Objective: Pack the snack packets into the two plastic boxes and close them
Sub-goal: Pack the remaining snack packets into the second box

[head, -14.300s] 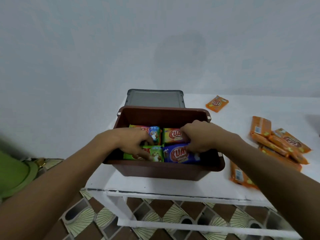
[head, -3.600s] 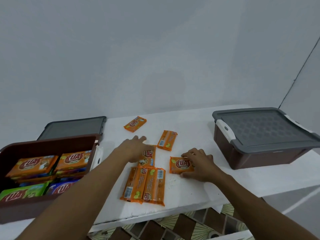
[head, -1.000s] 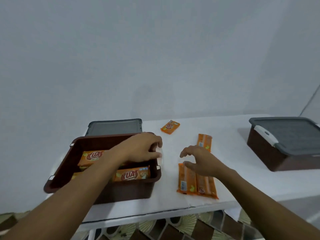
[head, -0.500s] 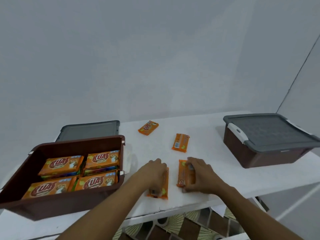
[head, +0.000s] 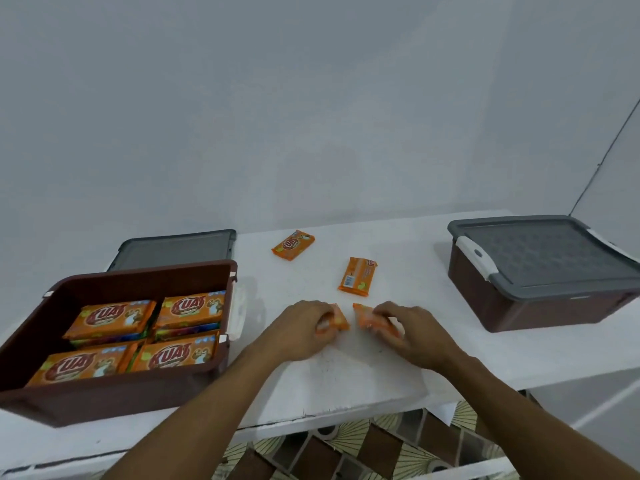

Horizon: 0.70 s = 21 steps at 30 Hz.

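An open brown plastic box (head: 114, 389) stands at the left, with several orange snack packets (head: 112, 317) lying flat on top inside. Its grey lid (head: 173, 249) lies behind it. A second brown box (head: 540, 306) at the right has its grey lid (head: 543, 252) on. My left hand (head: 301, 329) grips one orange packet (head: 337, 318) at the middle of the table. My right hand (head: 412, 332) grips another orange packet (head: 367, 317) beside it. Two more orange packets lie loose farther back, one upright (head: 357, 276) and one near the wall (head: 293, 244).
The white table (head: 346, 382) ends at a front edge just below my forearms, with patterned floor tiles (head: 363, 448) under it. A plain wall runs directly behind the table.
Both hands have curled round the two packets near the front edge and lifted them slightly, drawing them toward each other. The view shifted a little.
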Motion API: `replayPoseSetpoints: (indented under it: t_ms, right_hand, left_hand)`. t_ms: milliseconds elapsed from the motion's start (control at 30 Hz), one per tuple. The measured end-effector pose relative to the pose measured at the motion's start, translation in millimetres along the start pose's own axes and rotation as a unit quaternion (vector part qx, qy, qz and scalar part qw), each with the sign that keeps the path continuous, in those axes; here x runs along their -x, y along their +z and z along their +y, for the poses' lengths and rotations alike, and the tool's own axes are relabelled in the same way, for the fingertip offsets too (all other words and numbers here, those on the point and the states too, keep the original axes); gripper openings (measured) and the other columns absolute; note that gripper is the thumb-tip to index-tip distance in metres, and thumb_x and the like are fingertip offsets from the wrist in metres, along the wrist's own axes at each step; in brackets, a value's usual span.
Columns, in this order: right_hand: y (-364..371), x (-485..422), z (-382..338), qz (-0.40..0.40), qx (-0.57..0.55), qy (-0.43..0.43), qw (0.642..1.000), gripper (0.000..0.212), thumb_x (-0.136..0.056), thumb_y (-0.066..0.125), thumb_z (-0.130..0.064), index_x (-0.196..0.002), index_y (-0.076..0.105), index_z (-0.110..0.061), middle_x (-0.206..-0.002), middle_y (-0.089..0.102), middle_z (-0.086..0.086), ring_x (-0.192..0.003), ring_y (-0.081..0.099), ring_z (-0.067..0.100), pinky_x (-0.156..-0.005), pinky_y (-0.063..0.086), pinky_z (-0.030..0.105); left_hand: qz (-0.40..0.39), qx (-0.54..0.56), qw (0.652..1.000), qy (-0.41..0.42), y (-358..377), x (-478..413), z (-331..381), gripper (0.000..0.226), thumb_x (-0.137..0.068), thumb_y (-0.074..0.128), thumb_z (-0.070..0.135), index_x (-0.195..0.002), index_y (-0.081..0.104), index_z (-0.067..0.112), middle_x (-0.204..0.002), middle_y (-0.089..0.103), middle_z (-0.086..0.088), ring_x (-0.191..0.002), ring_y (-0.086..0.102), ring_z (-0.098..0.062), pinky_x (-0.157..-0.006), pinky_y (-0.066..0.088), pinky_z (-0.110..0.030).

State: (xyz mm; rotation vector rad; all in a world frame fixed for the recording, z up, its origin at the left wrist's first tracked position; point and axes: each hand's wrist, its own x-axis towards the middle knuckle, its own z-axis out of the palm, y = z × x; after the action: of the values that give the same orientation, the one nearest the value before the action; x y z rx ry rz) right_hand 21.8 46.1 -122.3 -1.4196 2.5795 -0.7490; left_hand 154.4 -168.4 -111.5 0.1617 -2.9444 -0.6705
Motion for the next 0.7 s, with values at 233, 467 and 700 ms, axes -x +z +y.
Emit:
replayPoseSetpoints:
  t_ms: [233, 467, 700]
  right_hand:
    - [-13, -18, 4, 0.106, -0.268, 0.191, 0.939, 0.023, -0.102, 0.042, -0.029, -0.106, 0.059, -0.014, -0.092, 0.069, 0.009, -0.075, 0.070, 0.019, -0.061, 0.060, 0.034]
    - [-9, -16, 16, 0.078, -0.338, 0.239, 0.907, 0.022, -0.101, 0.046, -0.024, -0.123, 0.047, -0.026, -0.106, 0.065, 0.007, -0.089, 0.068, 0.019, -0.062, 0.059, 0.030]
    - [-15, -20, 27, 0.010, -0.204, 0.220, 0.954, 0.048, -0.088, 0.068, -0.021, -0.132, 0.049, -0.021, -0.119, 0.061, 0.005, -0.098, 0.063, 0.016, -0.074, 0.052, 0.020]
  left_hand:
    - [0.093, 0.434, 0.867, -0.225, -7, -12, 7, 0.028, -0.103, 0.040, 0.027, -0.107, 0.058, 0.005, -0.102, 0.067, -0.018, -0.086, 0.072, -0.026, -0.072, 0.061, -0.047]
    - [0.124, 0.462, 0.822, -0.308, 8, -9, 2, 0.023, -0.103, 0.038, 0.021, -0.108, 0.057, 0.010, -0.103, 0.066, -0.017, -0.082, 0.067, -0.022, -0.073, 0.058, -0.040]
    - [0.062, 0.137, 0.954, -0.259, 15, -11, -2, 0.050, -0.099, 0.046, 0.022, -0.145, 0.035, 0.006, -0.141, 0.043, -0.011, -0.127, 0.043, -0.023, -0.097, 0.039, -0.029]
